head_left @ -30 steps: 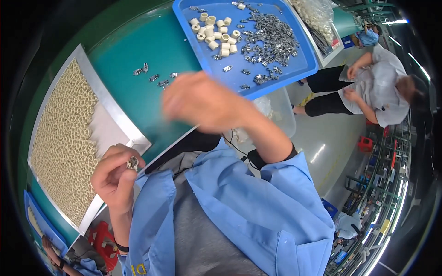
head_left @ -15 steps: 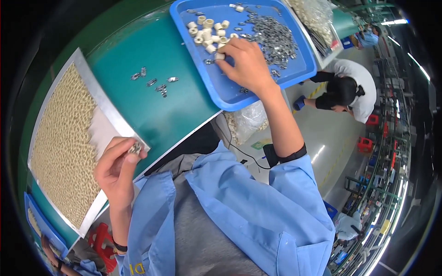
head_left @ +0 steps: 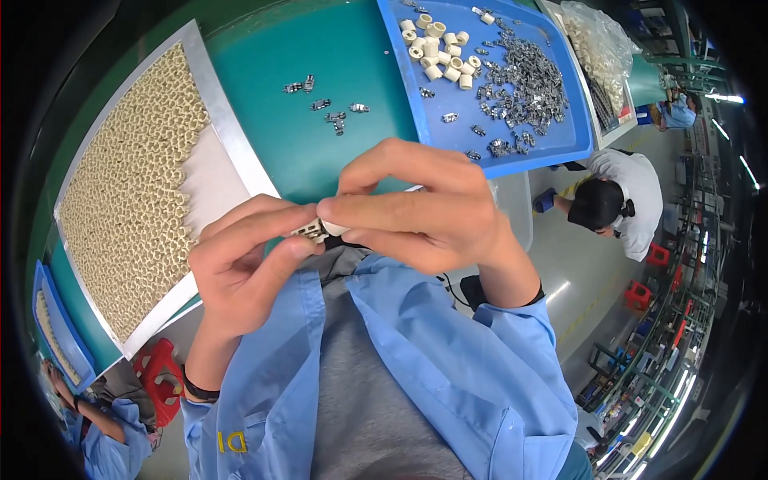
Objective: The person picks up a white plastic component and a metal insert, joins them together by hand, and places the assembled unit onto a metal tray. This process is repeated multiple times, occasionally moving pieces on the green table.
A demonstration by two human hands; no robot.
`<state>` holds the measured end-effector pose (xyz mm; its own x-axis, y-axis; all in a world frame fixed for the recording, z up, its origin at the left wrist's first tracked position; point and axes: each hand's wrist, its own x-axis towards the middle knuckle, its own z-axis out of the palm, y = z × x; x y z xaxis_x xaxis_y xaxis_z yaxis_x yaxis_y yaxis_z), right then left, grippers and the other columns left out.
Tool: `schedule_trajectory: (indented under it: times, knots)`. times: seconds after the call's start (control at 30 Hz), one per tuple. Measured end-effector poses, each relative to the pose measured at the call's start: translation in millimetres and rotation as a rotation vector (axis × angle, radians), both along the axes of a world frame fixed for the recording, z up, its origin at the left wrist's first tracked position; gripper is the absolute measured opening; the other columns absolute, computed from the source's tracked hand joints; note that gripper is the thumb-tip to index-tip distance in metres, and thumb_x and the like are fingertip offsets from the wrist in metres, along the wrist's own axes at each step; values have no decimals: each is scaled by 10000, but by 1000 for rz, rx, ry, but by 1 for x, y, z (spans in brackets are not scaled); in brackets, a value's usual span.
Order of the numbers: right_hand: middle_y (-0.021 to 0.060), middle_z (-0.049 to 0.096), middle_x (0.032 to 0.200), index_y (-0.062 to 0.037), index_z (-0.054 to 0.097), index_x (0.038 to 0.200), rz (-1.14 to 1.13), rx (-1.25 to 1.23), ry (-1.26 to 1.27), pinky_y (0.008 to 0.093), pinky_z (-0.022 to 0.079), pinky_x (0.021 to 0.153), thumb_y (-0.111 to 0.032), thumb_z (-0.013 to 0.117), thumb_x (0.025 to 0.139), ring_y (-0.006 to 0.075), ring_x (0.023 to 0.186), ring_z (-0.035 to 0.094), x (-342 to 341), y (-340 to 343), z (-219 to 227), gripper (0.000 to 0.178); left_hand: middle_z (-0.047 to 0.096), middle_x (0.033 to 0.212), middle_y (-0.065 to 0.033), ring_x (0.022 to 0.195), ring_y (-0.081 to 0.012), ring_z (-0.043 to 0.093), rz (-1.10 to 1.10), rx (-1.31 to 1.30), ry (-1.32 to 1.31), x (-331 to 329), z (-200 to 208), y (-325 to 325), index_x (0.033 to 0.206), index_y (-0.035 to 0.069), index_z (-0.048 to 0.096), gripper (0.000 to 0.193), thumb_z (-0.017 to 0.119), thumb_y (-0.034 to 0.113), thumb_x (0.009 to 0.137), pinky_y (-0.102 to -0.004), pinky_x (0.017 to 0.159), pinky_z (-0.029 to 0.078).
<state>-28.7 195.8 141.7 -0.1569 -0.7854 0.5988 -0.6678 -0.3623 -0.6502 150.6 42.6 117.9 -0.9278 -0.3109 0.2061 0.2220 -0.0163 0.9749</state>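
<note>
1. Small metal clip [head_left: 310,231] and cream plastic ring [head_left: 330,228], touching at frame centre, above the lap. Likely light, stiff, easily dropped; best pinched by the sides.
2. Left hand [head_left: 244,268] grip closed on the metal clip; right hand [head_left: 420,212] grip closed on the cream plastic ring.
3. Just above: near edge of the green table [head_left: 288,144], loose clips [head_left: 332,108] lying there.
4. Upper right: blue tray [head_left: 576,136] overhanging the edge. Left: metal tray [head_left: 228,144] packed with rings. Open room only between the trays.
</note>
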Motion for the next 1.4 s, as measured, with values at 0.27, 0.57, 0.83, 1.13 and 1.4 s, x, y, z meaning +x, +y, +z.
schedule_trajectory:
  times: [0.27,0.57,0.83,1.13,1.4]
  knots:
    - [150,692,895,16,757,944,30,-142,22,307,558,584,14,822,707,241,711,681,8,-1,-4,245,680,1003,-205,818,-231,714,-59,277,8,5,-1,1,1128,-90,691,244,670,-88,885,-304,695,597]
    - [159,704,923,7,752,906,38,-124,-12,317,591,608,55,780,747,258,735,697,6,6,5,169,684,969,-195,798,-225,720,-111,180,60,8,8,3,1129,-78,699,235,659,-87,898,-285,670,586]
    - [189,708,925,7,752,913,107,-252,113,333,604,618,25,766,772,274,774,718,13,2,-2,143,684,975,-193,792,-226,723,-100,364,19,8,7,9,1130,-75,701,226,654,-79,908,-273,665,585]
    - [146,707,941,-15,734,919,-16,-241,275,330,593,619,-41,774,747,266,761,702,7,0,-7,178,688,1050,-178,963,-222,707,-95,490,-31,2,-18,3,1216,-69,658,313,607,-120,911,-320,846,583]
    - [16,686,1026,-82,700,935,-38,-79,530,308,524,794,-126,711,804,165,830,645,2,3,-19,139,686,1117,-107,1076,-174,666,-329,285,-452,-13,-18,-20,1246,-80,587,362,616,-139,890,-328,959,544]
